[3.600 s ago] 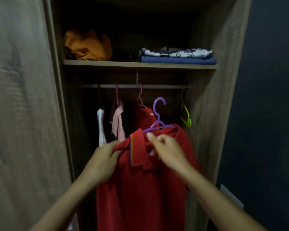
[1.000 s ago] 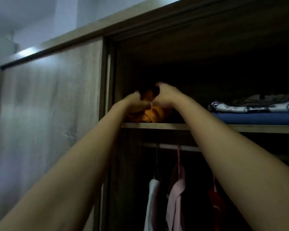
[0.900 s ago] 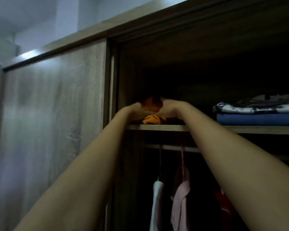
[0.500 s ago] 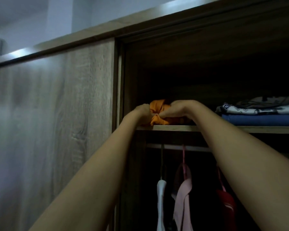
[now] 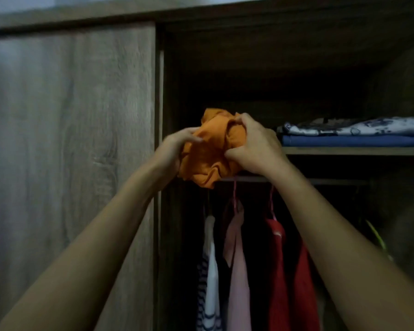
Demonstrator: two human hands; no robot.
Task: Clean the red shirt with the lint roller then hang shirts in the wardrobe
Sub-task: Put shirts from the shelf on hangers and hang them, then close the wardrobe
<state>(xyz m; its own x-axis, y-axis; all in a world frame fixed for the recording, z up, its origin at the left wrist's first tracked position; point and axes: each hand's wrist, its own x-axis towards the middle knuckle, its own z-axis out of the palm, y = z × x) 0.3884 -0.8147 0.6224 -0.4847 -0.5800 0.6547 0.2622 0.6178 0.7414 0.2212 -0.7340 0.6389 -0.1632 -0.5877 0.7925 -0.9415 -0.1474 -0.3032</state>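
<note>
With my left hand (image 5: 175,149) and right hand (image 5: 251,149) now gripping the crumpled orange shirt (image 5: 208,149), it has come off the shelf (image 5: 354,151), ready for hanging.

Closed wardrobe door (image 5: 69,139) blocking just left of the left hand (image 5: 175,146), folded clothes (image 5: 354,133) filling the shelf (image 5: 354,151) right of the right hand (image 5: 253,146), dark, seemingly open space above both, hanging garments (image 5: 237,259) crowding the rail (image 5: 249,179) below.

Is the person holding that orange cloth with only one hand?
No, both the left hand and the right hand grip the orange cloth.
</note>
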